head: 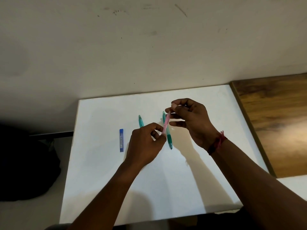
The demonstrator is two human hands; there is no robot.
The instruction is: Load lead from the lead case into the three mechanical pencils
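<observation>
- Head view: pinching a pink mechanical pencil at both ends, lower end in the left hand, upper end in the right hand, tilted above the white board.
- Probably working the top cap loose to open the barrel; judged from the grip alone.
- Next: needs the cap off, then a reach left to the blue lead case, lying flat on the board, well apart from both hands.
- Cannot tell whether the case is open or what lead is inside.
- Also on the board: one green mechanical pencil beneath the pink one, another green pencil partly hidden by the left hand; loaded or not, impossible to say.
</observation>
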